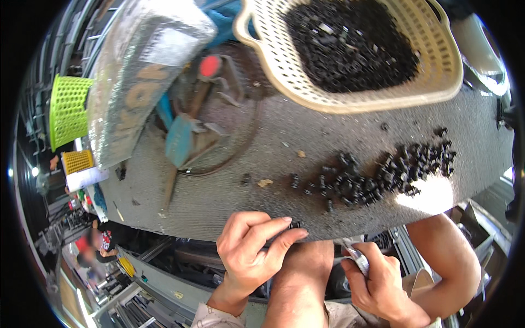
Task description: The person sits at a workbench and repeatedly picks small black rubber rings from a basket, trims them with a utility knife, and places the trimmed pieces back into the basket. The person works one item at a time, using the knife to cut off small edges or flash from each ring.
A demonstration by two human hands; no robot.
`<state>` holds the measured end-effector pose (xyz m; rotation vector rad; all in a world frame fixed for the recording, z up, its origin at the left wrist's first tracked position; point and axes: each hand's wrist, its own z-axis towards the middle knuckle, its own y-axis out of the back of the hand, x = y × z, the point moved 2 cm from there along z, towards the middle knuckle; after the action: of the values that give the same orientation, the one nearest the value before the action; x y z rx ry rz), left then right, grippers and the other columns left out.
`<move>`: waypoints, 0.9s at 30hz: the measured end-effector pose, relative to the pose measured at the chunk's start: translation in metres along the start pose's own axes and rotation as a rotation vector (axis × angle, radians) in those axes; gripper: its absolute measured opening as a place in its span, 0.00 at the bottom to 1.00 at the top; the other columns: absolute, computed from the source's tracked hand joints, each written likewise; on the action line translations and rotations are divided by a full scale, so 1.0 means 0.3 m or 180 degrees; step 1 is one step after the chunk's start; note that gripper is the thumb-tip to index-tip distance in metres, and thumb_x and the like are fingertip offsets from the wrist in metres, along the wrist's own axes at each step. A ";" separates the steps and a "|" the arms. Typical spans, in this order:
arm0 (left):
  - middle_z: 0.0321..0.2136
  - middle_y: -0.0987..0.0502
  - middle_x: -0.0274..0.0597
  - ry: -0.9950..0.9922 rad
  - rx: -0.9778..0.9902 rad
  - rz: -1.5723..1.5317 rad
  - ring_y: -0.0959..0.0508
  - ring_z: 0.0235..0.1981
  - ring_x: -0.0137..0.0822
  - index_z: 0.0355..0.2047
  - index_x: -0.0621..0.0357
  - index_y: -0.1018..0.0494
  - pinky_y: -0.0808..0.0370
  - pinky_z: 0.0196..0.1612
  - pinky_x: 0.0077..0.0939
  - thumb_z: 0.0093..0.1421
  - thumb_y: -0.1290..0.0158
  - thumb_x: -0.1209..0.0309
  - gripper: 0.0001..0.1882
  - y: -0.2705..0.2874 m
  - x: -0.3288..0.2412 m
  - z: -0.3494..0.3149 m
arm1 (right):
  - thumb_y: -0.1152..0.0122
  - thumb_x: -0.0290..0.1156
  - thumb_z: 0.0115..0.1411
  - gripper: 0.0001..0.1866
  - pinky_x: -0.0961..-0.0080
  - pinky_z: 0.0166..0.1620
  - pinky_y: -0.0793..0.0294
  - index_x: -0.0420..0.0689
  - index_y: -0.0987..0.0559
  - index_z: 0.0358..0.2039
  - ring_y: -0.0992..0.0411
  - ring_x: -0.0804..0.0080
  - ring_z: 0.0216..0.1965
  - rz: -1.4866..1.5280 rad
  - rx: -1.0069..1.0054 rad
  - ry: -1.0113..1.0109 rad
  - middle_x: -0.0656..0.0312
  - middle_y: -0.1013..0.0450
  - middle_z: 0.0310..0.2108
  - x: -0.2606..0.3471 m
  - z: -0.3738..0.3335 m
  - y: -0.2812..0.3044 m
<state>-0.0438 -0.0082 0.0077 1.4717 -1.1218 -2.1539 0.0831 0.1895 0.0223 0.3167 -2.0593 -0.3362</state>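
Near the front edge of the grey work surface, my left hand (251, 249) pinches a small black plastic part (296, 224) between thumb and fingertips. My right hand (380, 281) is closed around a silvery metal hand tool (358, 259), low beside my knee. Most of the tool is covered by the fingers, so its kind is not clear. Right of my left hand, a loose heap of small black parts (377, 180) spreads over the surface. Farther back stands a cream plastic basket (350, 105) with a great many more black pieces in it.
At the back left lies a plastic-wrapped package (147, 71). Beside it are a turquoise-headed hammer (179, 141) and a round tray (249, 145). A lime green basket (70, 112) and a yellow basket (77, 161) stand left. Another person (98, 246) is far off at left.
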 end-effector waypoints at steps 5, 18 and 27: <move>0.32 0.22 0.36 -0.0119 0.0231 0.0143 0.22 0.28 0.34 0.40 0.52 0.14 0.25 0.29 0.29 0.43 0.21 0.69 0.22 -0.041 -0.018 -0.049 | 0.34 0.25 0.60 0.16 0.63 0.23 0.24 0.33 0.26 0.46 0.21 0.55 0.22 -0.0101 0.0109 0.0429 0.53 0.25 0.23 -0.054 0.002 -0.034; 0.32 0.21 0.33 0.0071 0.0396 0.0105 0.25 0.29 0.33 0.38 0.50 0.12 0.27 0.30 0.27 0.43 0.27 0.77 0.19 -0.038 -0.020 -0.065 | 0.33 0.28 0.61 0.14 0.63 0.21 0.24 0.36 0.25 0.42 0.23 0.56 0.18 0.0005 0.0017 0.0277 0.53 0.26 0.22 -0.078 -0.011 -0.096; 0.32 0.21 0.32 0.0134 0.0493 0.0047 0.27 0.28 0.32 0.37 0.50 0.11 0.29 0.29 0.25 0.42 0.28 0.79 0.19 -0.031 -0.022 -0.061 | 0.34 0.28 0.60 0.11 0.63 0.20 0.25 0.38 0.25 0.40 0.25 0.56 0.16 -0.0089 0.0034 0.0304 0.54 0.28 0.21 -0.066 -0.006 -0.089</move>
<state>-0.0231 -0.0058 0.0019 1.5604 -1.3059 -2.0567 0.0963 0.1717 -0.0025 0.3617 -1.9651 -0.3211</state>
